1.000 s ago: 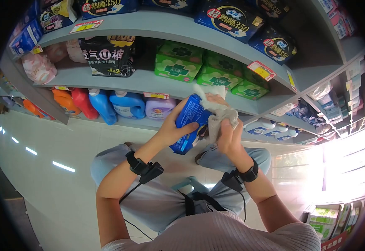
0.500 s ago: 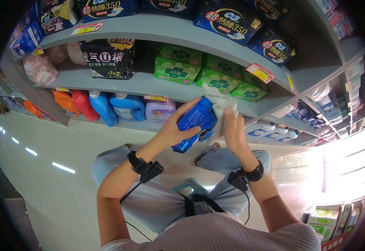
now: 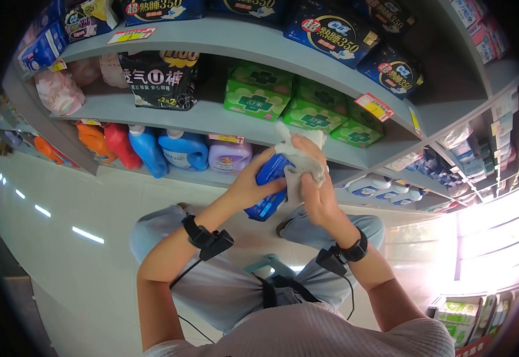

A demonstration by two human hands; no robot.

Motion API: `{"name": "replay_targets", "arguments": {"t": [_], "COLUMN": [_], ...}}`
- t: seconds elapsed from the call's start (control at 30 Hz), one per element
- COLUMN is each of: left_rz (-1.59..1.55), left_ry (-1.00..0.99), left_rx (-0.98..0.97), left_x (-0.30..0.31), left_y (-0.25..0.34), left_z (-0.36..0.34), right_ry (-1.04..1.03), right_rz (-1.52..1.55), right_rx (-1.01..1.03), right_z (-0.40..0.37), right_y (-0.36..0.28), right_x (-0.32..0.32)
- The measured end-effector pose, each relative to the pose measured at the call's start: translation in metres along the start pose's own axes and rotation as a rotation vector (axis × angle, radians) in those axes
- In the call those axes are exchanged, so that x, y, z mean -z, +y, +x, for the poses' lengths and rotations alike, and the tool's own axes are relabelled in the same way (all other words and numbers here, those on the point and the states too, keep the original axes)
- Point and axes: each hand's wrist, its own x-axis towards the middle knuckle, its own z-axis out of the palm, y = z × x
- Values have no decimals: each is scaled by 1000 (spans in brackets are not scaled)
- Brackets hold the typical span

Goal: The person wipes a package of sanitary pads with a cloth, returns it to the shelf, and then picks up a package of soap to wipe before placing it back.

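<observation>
My left hand (image 3: 251,189) is wrapped round a blue packet (image 3: 266,206), with the thumb across its near face. The packet is held tilted in front of the shelves, above my knees. A crumpled white cloth (image 3: 294,169) is gripped in my right hand (image 3: 320,199), its fingers curled over the top. The cloth lies against the packet's right side and upper end and hides much of it. Behind my hands, green boxes (image 3: 256,98) stand on the middle shelf.
Dark blue packs (image 3: 331,35) line the upper shelf, above a black pack (image 3: 159,83) on the middle one. Detergent bottles (image 3: 182,150) stand on the bottom shelf. Price tags (image 3: 373,107) stick out from the shelf edges. A small stool (image 3: 265,262) is between my legs.
My right hand has moved left, bringing the cloth from beside the packet over its face and top. Its fingers have curled round the cloth. My left hand stays nearly in place.
</observation>
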Motion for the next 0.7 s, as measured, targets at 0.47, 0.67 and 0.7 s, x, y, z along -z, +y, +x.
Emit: {"name": "replay_targets", "arguments": {"t": [0.47, 0.67, 0.7], "left_rz": [-827, -702, -704], "left_ry": [-145, -186, -184], "left_rx": [592, 577, 574], "left_x": [1, 13, 14], "left_y": [10, 13, 10], "left_z": [4, 3, 5], "right_ry": [597, 480, 477], "right_rz": [264, -56, -56], "right_rx": [-275, 2, 4], "right_z": [-4, 7, 10], "right_y": [17, 5, 1], "right_x": [-30, -18, -13]}}
